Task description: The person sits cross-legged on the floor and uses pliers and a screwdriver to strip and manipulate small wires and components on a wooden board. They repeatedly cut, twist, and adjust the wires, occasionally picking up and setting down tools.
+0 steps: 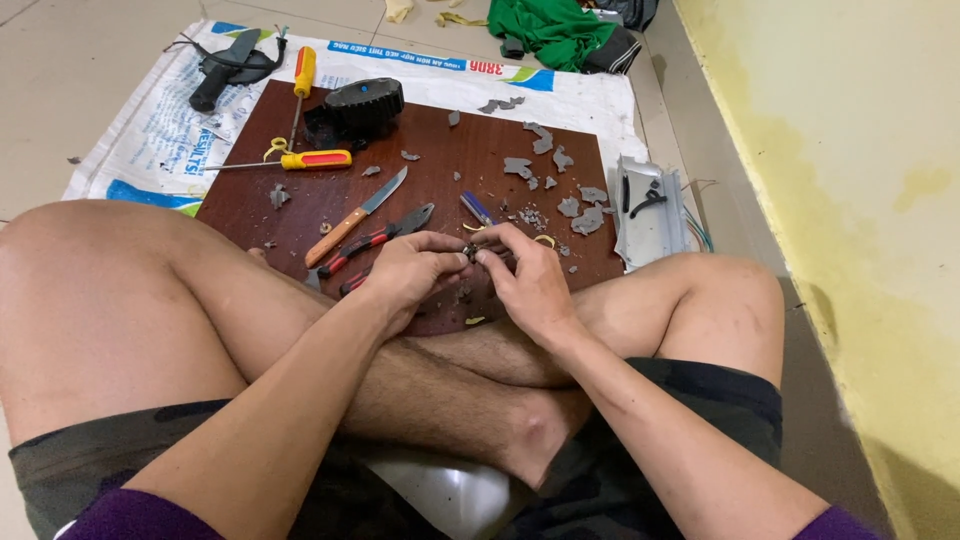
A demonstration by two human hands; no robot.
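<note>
A small dark part (pixel 469 252), too tiny to identify, sits pinched between left hand (pixel 410 272) and right hand (pixel 530 283) grips.

Left hand (pixel 408 272) and right hand (pixel 528 276) meet, fingertips pinched together.

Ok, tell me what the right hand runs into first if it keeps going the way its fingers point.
The right hand points left toward the left hand; it would first meet the small dark part pinched between them, then the left hand's fingertips.

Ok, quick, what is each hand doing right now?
Left hand: closed, pinching a small dark part.
Right hand: closed, pinching the same part.
</note>
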